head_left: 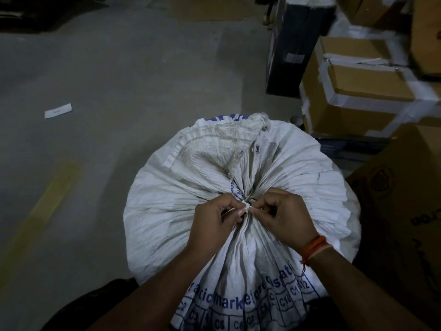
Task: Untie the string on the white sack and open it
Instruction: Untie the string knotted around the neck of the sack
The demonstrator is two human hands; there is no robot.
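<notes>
Two hands are pressed together at the gathered neck of the white sack (pixel 167 211), which stands on the concrete floor (pixel 95 91) toward its near edge. The string (pixel 245 206) is pinched at its knot by the curled fingers of the left hand (pixel 214 223), and the same knot is gripped from the other side by the right hand (pixel 284 216), whose wrist carries an orange thread band (pixel 315 247). Taped cardboard boxes (pixel 358 87) are stacked by the floor's right edge, and a white paper slip (pixel 58 111) lies toward its left edge.
</notes>
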